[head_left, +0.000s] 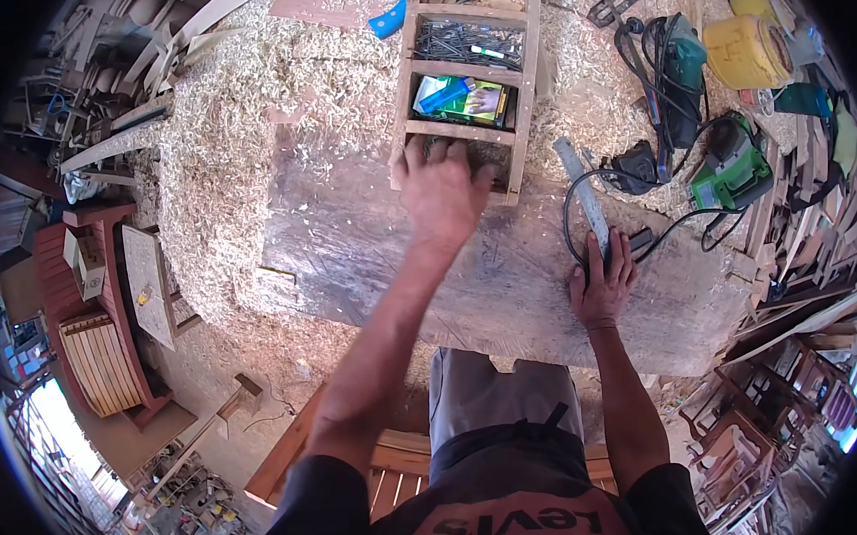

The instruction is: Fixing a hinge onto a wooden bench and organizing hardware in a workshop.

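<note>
A long wooden box with compartments [518, 64] lies on the workbench ahead of me. My left hand [441, 191] reaches into its nearest compartment, thumb and fingers apart; the fingertips are bent down inside and hidden, so whatever they touch does not show. One compartment beyond holds a green packet [489, 100] with a blue object [445, 94] on top. Farther along lies a heap of nails [446, 42] with a white-and-green stick-like piece [490, 53]. My right hand [606, 282] rests on the bench, fingers stretched over the near end of a grey metal strip [582, 187].
Right of the strip lie a green power tool [731, 169], a corded teal tool [680, 80] and a loose black cable [570, 226]. A yellow jug [749, 52] stands behind. Wood shavings [219, 152] cover the bench's left side. Scrap wood [794, 219] piles up at right.
</note>
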`<move>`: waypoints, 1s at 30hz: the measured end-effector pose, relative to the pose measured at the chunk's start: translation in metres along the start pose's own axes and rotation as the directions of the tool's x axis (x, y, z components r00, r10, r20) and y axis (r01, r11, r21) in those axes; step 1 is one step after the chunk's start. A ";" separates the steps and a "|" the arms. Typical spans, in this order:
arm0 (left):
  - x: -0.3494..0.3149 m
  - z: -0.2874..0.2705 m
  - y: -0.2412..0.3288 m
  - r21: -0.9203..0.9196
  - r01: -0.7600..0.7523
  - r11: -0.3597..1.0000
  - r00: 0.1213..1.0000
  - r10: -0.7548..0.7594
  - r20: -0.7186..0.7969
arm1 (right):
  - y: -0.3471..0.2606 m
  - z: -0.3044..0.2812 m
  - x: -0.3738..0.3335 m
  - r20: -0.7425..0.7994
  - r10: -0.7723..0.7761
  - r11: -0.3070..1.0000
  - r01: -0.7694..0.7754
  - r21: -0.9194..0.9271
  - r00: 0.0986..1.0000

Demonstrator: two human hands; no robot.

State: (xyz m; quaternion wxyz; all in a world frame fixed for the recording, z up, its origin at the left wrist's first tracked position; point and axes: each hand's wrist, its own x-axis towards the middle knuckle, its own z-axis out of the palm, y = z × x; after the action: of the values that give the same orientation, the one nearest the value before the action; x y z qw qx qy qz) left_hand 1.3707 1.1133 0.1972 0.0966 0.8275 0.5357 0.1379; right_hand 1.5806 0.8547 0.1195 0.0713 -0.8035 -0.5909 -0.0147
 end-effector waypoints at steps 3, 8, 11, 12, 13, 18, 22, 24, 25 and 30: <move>-0.004 0.017 0.020 -0.001 0.123 0.992 0.992 -0.123 -0.038 | 0.001 0.002 -0.002 -0.021 0.009 1.000 -0.009 0.005 1.000; 0.000 0.022 0.028 -0.057 0.289 0.956 0.956 -0.285 0.068 | 0.003 0.003 -0.001 -0.022 0.014 1.000 -0.014 0.011 1.000; 0.002 0.022 0.028 -0.039 0.294 0.955 0.954 -0.291 0.074 | 0.002 0.002 0.000 -0.019 0.016 1.000 -0.016 0.009 1.000; 0.001 0.022 0.028 -0.036 0.280 0.959 0.959 -0.278 0.057 | 0.003 0.001 0.000 -0.015 0.013 1.000 -0.013 0.009 1.000; 0.001 0.023 0.027 -0.032 0.267 0.963 0.963 -0.266 0.039 | 0.002 0.001 0.000 -0.018 0.010 1.000 -0.010 0.012 1.000; -0.001 0.019 0.021 -0.059 0.236 0.970 0.970 -0.232 0.076 | 0.001 0.000 -0.002 -0.033 0.009 1.000 -0.008 0.016 0.999; -0.005 0.008 0.008 -0.100 0.159 0.982 0.987 -0.157 0.036 | 0.002 0.002 -0.002 -0.034 0.010 1.000 -0.009 0.024 0.999; -0.004 -0.001 -0.007 -0.135 0.121 0.983 0.991 -0.127 -0.034 | 0.003 0.000 -0.002 -0.040 0.005 0.999 -0.004 0.032 0.999; -0.005 -0.005 -0.014 -0.148 0.105 0.983 0.991 -0.115 -0.066 | 0.003 -0.001 -0.002 -0.031 0.012 0.999 -0.011 0.034 0.999; -0.002 -0.024 -0.041 -0.309 0.066 0.949 0.991 -0.100 -0.095 | 0.005 -0.001 0.000 -0.017 0.013 1.000 -0.012 0.029 1.000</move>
State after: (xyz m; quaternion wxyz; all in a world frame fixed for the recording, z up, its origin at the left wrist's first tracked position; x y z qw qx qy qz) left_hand 1.3262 1.1284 0.2069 0.1997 0.7706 0.5466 0.2598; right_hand 1.5850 0.8537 0.1197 0.0880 -0.8059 -0.5854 -0.0126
